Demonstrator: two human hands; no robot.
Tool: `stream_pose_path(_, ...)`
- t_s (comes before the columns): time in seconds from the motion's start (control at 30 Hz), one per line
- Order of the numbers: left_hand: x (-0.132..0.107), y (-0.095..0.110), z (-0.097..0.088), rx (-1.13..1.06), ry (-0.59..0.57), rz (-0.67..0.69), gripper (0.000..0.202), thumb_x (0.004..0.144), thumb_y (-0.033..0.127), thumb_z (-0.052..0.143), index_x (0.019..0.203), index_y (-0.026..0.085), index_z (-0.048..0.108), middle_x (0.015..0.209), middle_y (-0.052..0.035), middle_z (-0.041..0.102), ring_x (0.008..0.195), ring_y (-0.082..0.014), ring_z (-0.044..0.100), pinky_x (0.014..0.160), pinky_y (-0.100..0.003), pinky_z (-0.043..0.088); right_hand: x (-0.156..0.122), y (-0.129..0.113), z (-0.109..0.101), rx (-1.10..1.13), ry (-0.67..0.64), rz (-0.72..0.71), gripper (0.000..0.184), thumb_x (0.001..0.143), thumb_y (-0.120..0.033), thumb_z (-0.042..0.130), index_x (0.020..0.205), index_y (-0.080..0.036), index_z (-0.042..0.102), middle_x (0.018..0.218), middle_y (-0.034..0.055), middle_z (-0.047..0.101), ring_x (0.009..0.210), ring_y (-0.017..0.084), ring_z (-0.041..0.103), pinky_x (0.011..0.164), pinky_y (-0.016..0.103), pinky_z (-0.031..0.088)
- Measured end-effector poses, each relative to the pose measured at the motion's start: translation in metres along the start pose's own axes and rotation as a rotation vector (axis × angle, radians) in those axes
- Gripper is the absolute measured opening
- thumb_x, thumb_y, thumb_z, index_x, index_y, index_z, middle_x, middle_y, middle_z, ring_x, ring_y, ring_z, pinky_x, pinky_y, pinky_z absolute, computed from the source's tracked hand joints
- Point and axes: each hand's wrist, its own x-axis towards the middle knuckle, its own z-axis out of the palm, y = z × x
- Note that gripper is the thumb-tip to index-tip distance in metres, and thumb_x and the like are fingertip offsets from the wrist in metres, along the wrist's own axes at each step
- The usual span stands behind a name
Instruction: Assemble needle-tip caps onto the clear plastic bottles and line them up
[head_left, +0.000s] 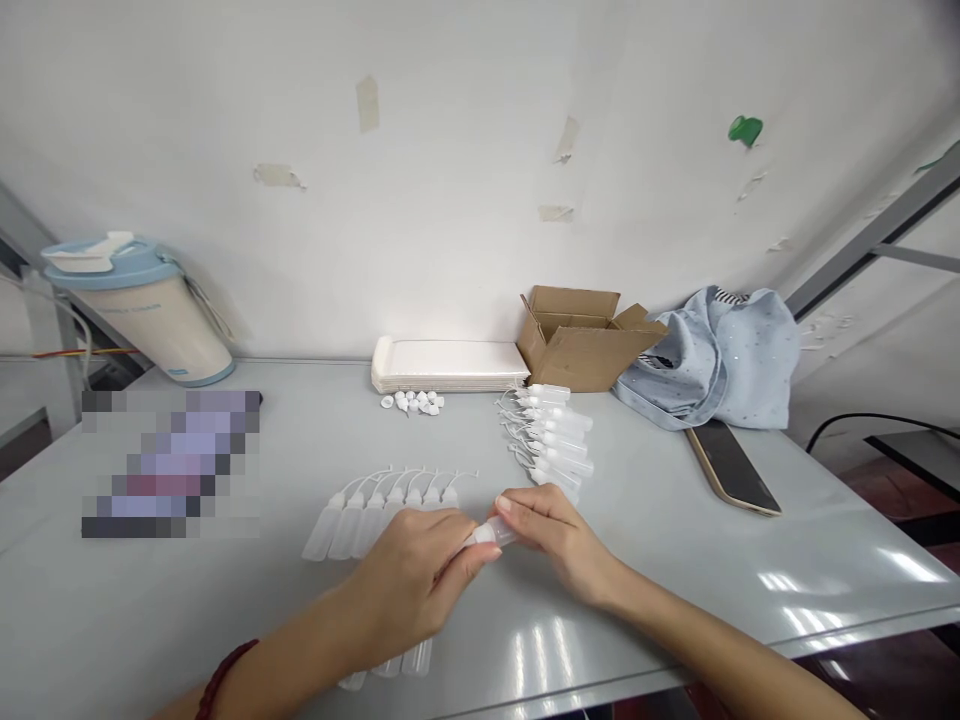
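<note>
Both hands meet over the table around one small translucent plastic dropper bottle [506, 532]. My left hand [420, 565] is closed on its white cap end, with thumb and fingers pinching it. My right hand [559, 535] grips the bottle's body from the right. Behind my left hand lies a row of similar bottles [356, 525] with thin tethered caps pointing away. More bottles [420, 655] show partly below my left wrist. A pile of such bottles [555, 435] lies beyond my right hand. Small white caps [412, 402] are heaped near the wall.
Against the wall stand a white stack of flat packs [450, 365] and an open cardboard box [581, 345]. To the right are a light blue cloth bag [720, 350] and a phone [731, 465]. A tumbler [150, 310] stands far left, behind a blurred-out flat item [176, 465].
</note>
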Motion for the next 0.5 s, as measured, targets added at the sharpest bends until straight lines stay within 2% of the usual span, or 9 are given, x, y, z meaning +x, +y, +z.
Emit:
stream_pose_path(0.1,-0.003,0.0,0.003,0.122,0.022,0.115,0.034,0.097,0.023,0.036,0.064,0.018,0.042,0.053,0.0043,0.044,0.045,-0.0093,0.038,0.046,-0.024,0.028,0.004,0.002,0.0,0.065,-0.004,0.117,0.044,0.081,-0.045,0.051,0.049,-0.019,0.036,0.049,-0.0061,0.027,0.048,0.008,0.023,0.048,0.025,0.019)
stream_pose_path(0.3,-0.005,0.0,0.008,0.298,0.02,0.234,0.034,0.098,0.021,0.034,0.067,0.017,0.047,0.055,0.0022,0.047,0.044,-0.0115,0.039,0.044,-0.026,0.03,0.007,0.006,-0.006,0.018,-0.066,0.24,0.042,0.08,-0.039,0.052,0.047,-0.018,0.038,0.046,-0.0058,0.031,0.045,0.007,0.027,0.045,0.024,0.019)
stream_pose_path(0.4,-0.003,-0.005,0.009,0.253,0.033,0.207,0.029,0.097,0.02,0.036,0.072,0.016,0.05,0.06,0.0007,0.051,0.048,-0.0125,0.042,0.045,-0.026,0.033,0.006,0.005,-0.009,-0.059,-0.079,0.195,0.044,0.085,-0.044,0.049,0.051,-0.017,0.042,0.05,-0.0051,0.033,0.048,0.008,0.028,0.046,0.024,0.021)
stream_pose_path(0.5,0.001,-0.01,0.006,0.142,0.067,0.099,0.018,0.095,0.022,0.041,0.083,0.016,0.053,0.069,-0.0011,0.055,0.058,-0.0142,0.048,0.052,-0.026,0.038,0.006,-0.002,-0.015,-0.157,-0.098,0.107,0.043,0.087,-0.048,0.049,0.06,-0.015,0.052,0.055,-0.0049,0.035,0.051,0.008,0.03,0.048,0.023,0.023)
